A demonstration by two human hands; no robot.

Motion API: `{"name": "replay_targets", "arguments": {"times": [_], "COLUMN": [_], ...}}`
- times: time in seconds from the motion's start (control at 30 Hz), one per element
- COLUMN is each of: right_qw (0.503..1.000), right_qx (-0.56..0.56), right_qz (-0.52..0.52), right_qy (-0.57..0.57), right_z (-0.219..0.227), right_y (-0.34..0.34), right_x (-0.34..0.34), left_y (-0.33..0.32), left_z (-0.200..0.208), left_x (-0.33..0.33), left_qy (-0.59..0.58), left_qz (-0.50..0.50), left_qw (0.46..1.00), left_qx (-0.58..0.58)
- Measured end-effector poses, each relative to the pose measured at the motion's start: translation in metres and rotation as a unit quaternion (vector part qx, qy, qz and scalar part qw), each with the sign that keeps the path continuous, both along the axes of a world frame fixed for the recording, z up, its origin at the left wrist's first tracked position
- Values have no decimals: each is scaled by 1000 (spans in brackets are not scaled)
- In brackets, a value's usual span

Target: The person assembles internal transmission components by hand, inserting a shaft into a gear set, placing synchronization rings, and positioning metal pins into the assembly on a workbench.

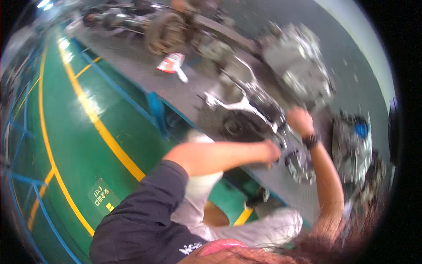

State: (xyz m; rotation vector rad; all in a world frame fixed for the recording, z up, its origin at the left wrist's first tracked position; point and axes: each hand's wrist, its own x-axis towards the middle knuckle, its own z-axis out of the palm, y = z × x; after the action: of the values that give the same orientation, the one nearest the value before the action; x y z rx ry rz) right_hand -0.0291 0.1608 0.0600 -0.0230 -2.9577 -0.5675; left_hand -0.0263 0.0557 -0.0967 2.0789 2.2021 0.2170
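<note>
A silver metal housing (239,103) with an open, curved rim lies on the dark workbench. My right hand (300,121), with a dark band at the wrist, is closed at the right end of this housing. Its fingertips are turned away, so what they grip cannot be made out. My left hand (270,152) is closed too, nearer to me and just below the housing's end. Blur hides whatever it holds. Below my right hand, a smaller metal part (301,165) sits on the bench, close to my left hand.
Large metal gearbox-like casings (296,66) stand behind the housing; another casing (351,147) with a blue cap is at right. A red and white packet (171,63) lies farther left, near a brown round part (166,33). Blue rails (110,79) border the green floor (88,145).
</note>
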Motion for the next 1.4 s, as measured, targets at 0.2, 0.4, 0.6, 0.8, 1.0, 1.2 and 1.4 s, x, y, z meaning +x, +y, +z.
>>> {"name": "replay_targets", "arguments": {"times": [0.2,0.4,0.6,0.8,1.0,1.2,1.4], "right_qw": [943,979,987,995,970,934,983], "right_qx": [-209,87,18,-23,-146,-224,0], "right_qz": [-160,173,138,-41,-147,-187,181], "right_qy": [-202,-59,-82,-86,-126,-207,-21], "right_z": [51,30,28,22,33,52,24], "right_y": [1,23,15,-6,-12,-28,14], "right_x": [-16,25,21,8,-1,-3,20], "left_y": [-7,-8,-12,-15,-15,-21,-15], "left_z": [26,35,36,32,31,31,32], "left_x": [3,11,12,7,8,5,7], "left_qy": [-3,-1,-6,1,1,-5,5], "left_qz": [21,16,7,10,7,9,13], "left_qw": [998,997,997,998,999,999,999], "left_qx": [-54,-71,-77,-67,-45,-47,-49]}}
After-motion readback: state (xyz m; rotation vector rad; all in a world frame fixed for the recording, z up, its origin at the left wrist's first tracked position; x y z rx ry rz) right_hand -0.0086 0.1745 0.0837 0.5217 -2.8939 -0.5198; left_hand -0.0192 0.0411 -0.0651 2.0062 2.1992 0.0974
